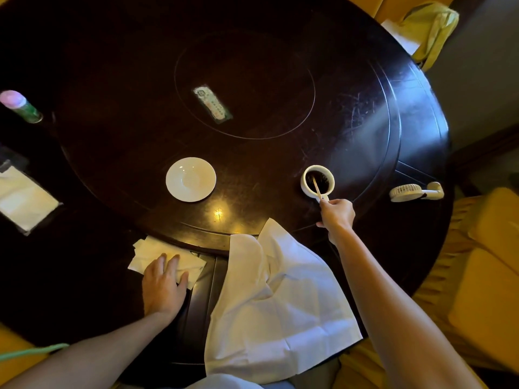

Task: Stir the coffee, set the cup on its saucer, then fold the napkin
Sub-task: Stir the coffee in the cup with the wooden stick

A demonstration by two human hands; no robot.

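A white cup (306,187) of dark coffee stands on the dark round table, right of centre. A thin wooden stir stick (316,187) leans in the coffee, and my right hand (335,214) pinches its near end just below the cup. The empty white saucer (191,179) sits apart, to the cup's left. A large white cloth napkin (278,301) lies unfolded over the table's near edge. My left hand (163,284) rests flat, fingers apart, on a small paper napkin (157,252) at the near left.
A raised turntable ring (244,85) with a label on it fills the table's middle. A small white hand fan (415,191) lies at the right edge, a green bottle with a pink cap (21,106) at far left, a tissue holder (24,200) below it. Yellow chairs surround the table.
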